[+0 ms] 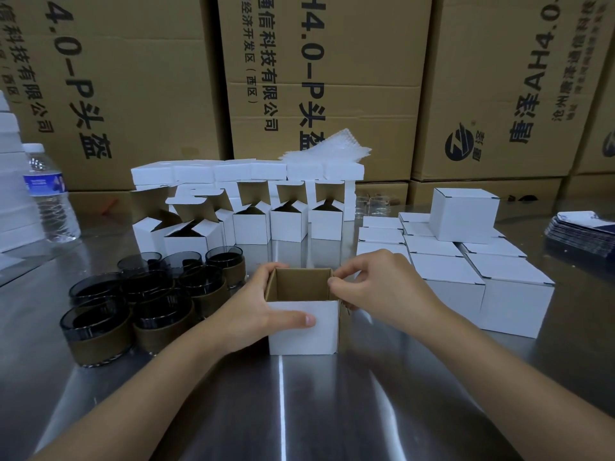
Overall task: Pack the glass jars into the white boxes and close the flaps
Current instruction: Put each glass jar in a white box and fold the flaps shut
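A small white box (301,337) with a brown inside stands open-topped on the metal table, right in front of me. My left hand (259,311) grips its left side, thumb across the white front and fingers over the far left corner. My right hand (372,287) pinches the top of its right wall. I see nothing inside the box. Several dark glass jars (146,301) with brown sleeves cluster to the left of it.
A row of open white boxes (253,221) stands behind, with flat white box blanks stacked above them. Closed white boxes (466,261) fill the right side. A water bottle (50,194) stands far left, a stack of cards (585,231) far right, large cartons behind.
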The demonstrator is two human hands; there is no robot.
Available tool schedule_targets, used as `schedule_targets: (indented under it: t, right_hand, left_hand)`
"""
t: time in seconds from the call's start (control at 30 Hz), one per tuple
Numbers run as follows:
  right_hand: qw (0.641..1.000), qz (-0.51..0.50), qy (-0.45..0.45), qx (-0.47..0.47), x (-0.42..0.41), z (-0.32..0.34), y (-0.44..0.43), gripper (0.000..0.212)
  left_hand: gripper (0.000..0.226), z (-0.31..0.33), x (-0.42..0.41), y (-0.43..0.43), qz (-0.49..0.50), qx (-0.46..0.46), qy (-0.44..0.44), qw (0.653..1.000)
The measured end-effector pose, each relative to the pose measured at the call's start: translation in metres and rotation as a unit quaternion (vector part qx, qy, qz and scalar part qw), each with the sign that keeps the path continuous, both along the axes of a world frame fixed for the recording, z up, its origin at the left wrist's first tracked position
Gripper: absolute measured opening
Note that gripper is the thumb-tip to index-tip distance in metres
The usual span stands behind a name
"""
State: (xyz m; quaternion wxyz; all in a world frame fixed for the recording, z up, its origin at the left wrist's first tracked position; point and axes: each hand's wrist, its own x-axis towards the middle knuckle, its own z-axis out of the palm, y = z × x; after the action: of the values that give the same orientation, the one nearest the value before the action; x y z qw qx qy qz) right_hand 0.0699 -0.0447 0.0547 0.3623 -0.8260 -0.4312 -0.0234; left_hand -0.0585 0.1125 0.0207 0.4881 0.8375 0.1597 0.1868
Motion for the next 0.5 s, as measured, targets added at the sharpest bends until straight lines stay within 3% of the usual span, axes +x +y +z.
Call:
schedule_targets:
  t: [0.37, 0.5]
  right_hand:
    - [1.0, -0.006, -0.011, -0.01, -0.0012, 0.0006, 0.0005, 0.008]
    - [0.995, -0.024, -0.08, -0.053, -0.005, 0.0063, -0.0004, 0.015]
  left_hand:
    - [0.09, -0.0004, -0.0002, 0.0002, -0.008, -0.02, -0.006, 1.0]
    - [0.092, -0.0009, -0.0001, 0.0023, -0.004, -0.002, 0.004, 1.0]
